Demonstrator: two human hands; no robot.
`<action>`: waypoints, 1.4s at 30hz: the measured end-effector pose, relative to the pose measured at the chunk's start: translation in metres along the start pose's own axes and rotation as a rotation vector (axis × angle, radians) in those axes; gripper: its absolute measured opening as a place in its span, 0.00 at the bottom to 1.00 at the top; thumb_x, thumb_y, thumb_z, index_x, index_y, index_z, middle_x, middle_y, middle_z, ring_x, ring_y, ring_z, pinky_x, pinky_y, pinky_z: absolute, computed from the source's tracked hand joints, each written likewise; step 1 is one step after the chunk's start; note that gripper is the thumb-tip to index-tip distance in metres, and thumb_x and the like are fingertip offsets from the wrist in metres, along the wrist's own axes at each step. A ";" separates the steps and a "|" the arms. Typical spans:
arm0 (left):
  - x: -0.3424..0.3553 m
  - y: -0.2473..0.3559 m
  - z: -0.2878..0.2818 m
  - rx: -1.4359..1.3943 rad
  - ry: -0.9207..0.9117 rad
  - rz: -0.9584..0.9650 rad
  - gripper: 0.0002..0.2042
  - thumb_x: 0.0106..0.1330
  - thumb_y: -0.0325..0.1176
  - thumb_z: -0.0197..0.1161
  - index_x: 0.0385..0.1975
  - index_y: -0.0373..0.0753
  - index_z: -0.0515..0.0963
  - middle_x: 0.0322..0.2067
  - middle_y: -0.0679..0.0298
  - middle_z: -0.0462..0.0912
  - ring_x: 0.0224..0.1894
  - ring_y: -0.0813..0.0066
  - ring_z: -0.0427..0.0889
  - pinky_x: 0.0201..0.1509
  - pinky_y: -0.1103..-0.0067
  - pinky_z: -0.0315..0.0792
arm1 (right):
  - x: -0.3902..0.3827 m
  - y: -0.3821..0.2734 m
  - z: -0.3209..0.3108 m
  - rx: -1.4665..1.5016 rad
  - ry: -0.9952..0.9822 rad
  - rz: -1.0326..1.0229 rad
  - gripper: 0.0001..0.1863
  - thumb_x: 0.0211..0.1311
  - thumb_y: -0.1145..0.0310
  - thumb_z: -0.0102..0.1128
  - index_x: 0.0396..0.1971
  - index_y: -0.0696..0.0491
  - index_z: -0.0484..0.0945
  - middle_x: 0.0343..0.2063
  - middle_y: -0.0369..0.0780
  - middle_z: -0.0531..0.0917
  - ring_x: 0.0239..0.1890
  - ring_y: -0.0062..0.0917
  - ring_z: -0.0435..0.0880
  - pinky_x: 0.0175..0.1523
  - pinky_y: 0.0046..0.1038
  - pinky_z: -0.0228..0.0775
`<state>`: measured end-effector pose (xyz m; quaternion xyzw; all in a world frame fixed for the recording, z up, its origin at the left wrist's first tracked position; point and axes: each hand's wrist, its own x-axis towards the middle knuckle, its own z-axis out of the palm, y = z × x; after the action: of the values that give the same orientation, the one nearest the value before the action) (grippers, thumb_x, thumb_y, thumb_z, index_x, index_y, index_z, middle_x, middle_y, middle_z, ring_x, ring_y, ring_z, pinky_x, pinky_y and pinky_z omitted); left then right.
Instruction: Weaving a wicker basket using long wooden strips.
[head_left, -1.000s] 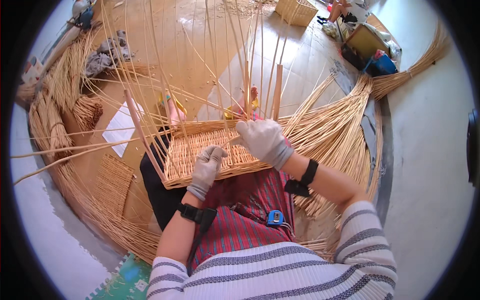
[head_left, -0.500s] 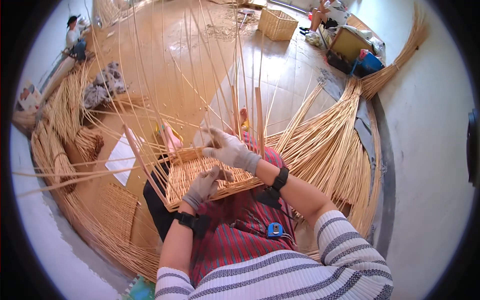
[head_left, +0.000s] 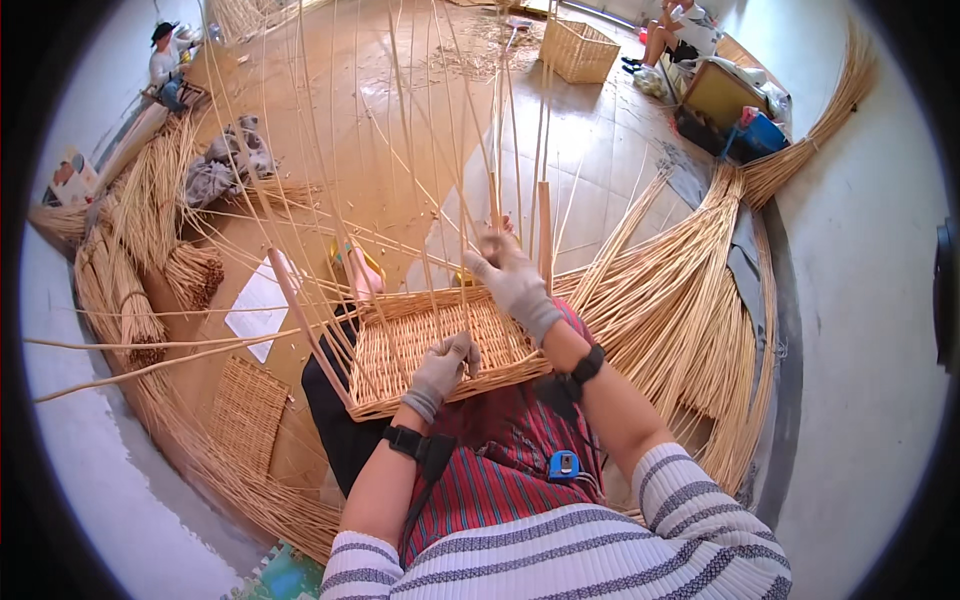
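Observation:
An unfinished wicker basket (head_left: pixel 440 335) rests across my lap, its woven base framed by a low rim and thin upright rods. Thick wooden corner posts (head_left: pixel 545 235) stand up from it. My left hand (head_left: pixel 445 368), in a pale glove, is closed in a pinch on a thin wicker rod just above the near side of the base. My right hand (head_left: pixel 515 285), gloved too, is raised over the right part of the basket among the upright rods. Its fingertips are smeared by motion, so their grip is unclear.
A large bundle of wicker rods (head_left: pixel 670 310) fans out on my right. More bundles (head_left: pixel 150 200) and a woven panel (head_left: pixel 250 410) lie on my left. A blue tape measure (head_left: pixel 563 465) sits on my apron. A finished basket (head_left: pixel 580 52) and two people are farther back.
My right hand has moved right and slightly up, with its fingers drawn in from a spread pose. My left hand has shifted right, and its fingers have closed. The whole view has shifted slightly.

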<state>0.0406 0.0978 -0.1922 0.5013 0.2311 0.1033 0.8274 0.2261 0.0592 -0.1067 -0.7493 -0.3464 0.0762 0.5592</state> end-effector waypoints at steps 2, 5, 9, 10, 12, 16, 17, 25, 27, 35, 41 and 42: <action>-0.002 -0.008 -0.003 -0.043 0.030 0.030 0.22 0.77 0.49 0.53 0.26 0.38 0.78 0.20 0.68 0.77 0.21 0.81 0.71 0.26 0.82 0.62 | 0.000 -0.004 0.015 0.456 -0.249 0.472 0.21 0.70 0.49 0.62 0.34 0.55 0.84 0.23 0.30 0.78 0.27 0.15 0.73 0.33 0.22 0.65; 0.003 -0.017 -0.011 -0.017 0.077 0.034 0.23 0.77 0.50 0.54 0.25 0.38 0.78 0.19 0.69 0.76 0.19 0.81 0.70 0.25 0.82 0.62 | -0.011 -0.006 0.039 0.781 0.002 0.381 0.21 0.71 0.47 0.60 0.24 0.48 0.79 0.19 0.26 0.73 0.19 0.09 0.65 0.23 0.17 0.53; 0.006 -0.011 -0.004 -0.034 0.100 0.013 0.23 0.76 0.51 0.56 0.22 0.39 0.77 0.18 0.70 0.75 0.19 0.81 0.71 0.25 0.83 0.64 | -0.009 0.010 0.028 0.980 -0.030 0.586 0.22 0.72 0.48 0.59 0.19 0.46 0.75 0.18 0.26 0.72 0.19 0.11 0.61 0.23 0.19 0.50; 0.007 -0.010 -0.005 -0.016 0.107 0.005 0.23 0.76 0.51 0.55 0.23 0.39 0.77 0.18 0.70 0.76 0.19 0.82 0.71 0.24 0.83 0.63 | -0.007 0.012 0.025 0.980 -0.024 0.593 0.22 0.72 0.48 0.59 0.19 0.46 0.75 0.18 0.26 0.72 0.19 0.11 0.61 0.23 0.19 0.50; 0.004 -0.012 -0.001 -0.007 0.103 0.014 0.23 0.76 0.51 0.55 0.23 0.39 0.77 0.18 0.70 0.76 0.19 0.82 0.71 0.24 0.83 0.63 | -0.004 0.013 0.022 0.961 -0.121 0.613 0.23 0.71 0.47 0.59 0.21 0.48 0.77 0.17 0.26 0.72 0.19 0.12 0.64 0.24 0.19 0.53; 0.000 -0.015 0.000 0.051 0.090 0.034 0.24 0.76 0.51 0.54 0.23 0.39 0.78 0.18 0.71 0.75 0.20 0.82 0.70 0.24 0.83 0.62 | -0.015 -0.004 0.025 0.634 -0.044 0.408 0.20 0.74 0.49 0.56 0.32 0.51 0.82 0.21 0.29 0.76 0.24 0.11 0.72 0.30 0.16 0.62; 0.002 -0.015 -0.006 0.070 0.093 0.028 0.23 0.76 0.51 0.54 0.23 0.38 0.78 0.18 0.71 0.75 0.20 0.83 0.69 0.24 0.83 0.61 | -0.019 -0.007 0.021 0.629 -0.082 0.400 0.18 0.73 0.52 0.57 0.38 0.53 0.81 0.25 0.30 0.79 0.28 0.12 0.74 0.33 0.18 0.66; -0.002 0.000 -0.008 -0.153 -0.070 0.064 0.20 0.76 0.46 0.56 0.29 0.34 0.79 0.27 0.61 0.82 0.29 0.73 0.79 0.37 0.79 0.73 | -0.094 0.018 -0.068 0.414 -0.172 0.159 0.16 0.70 0.66 0.61 0.51 0.59 0.77 0.31 0.33 0.82 0.33 0.14 0.78 0.41 0.22 0.74; 0.004 0.007 -0.005 -0.048 -0.032 0.057 0.20 0.76 0.46 0.56 0.29 0.34 0.79 0.27 0.61 0.82 0.31 0.73 0.81 0.38 0.78 0.73 | -0.108 0.038 -0.094 0.411 -0.278 0.428 0.12 0.70 0.68 0.60 0.49 0.57 0.78 0.29 0.33 0.81 0.30 0.14 0.77 0.37 0.20 0.72; 0.000 -0.005 -0.011 0.073 0.033 0.146 0.27 0.72 0.54 0.58 0.26 0.32 0.79 0.24 0.56 0.83 0.28 0.70 0.83 0.36 0.77 0.76 | -0.151 0.064 -0.095 0.366 0.015 0.553 0.20 0.69 0.62 0.63 0.56 0.54 0.72 0.26 0.35 0.79 0.24 0.16 0.76 0.29 0.21 0.70; -0.015 0.010 -0.009 0.064 0.019 0.101 0.23 0.73 0.52 0.58 0.30 0.36 0.79 0.27 0.58 0.85 0.19 0.80 0.74 0.24 0.86 0.66 | -0.151 0.046 -0.090 0.168 -0.059 0.348 0.31 0.67 0.62 0.65 0.67 0.51 0.65 0.35 0.39 0.82 0.33 0.24 0.82 0.41 0.28 0.76; -0.013 0.006 -0.015 0.084 0.016 0.126 0.21 0.73 0.53 0.57 0.32 0.37 0.80 0.28 0.59 0.86 0.16 0.85 0.68 0.20 0.89 0.59 | -0.156 0.032 -0.088 0.072 0.015 0.280 0.32 0.68 0.61 0.64 0.68 0.51 0.64 0.39 0.42 0.83 0.38 0.28 0.84 0.47 0.29 0.77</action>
<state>0.0227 0.1068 -0.1894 0.5484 0.2100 0.1495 0.7955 0.1675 -0.1079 -0.1458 -0.7704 -0.2311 0.1603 0.5722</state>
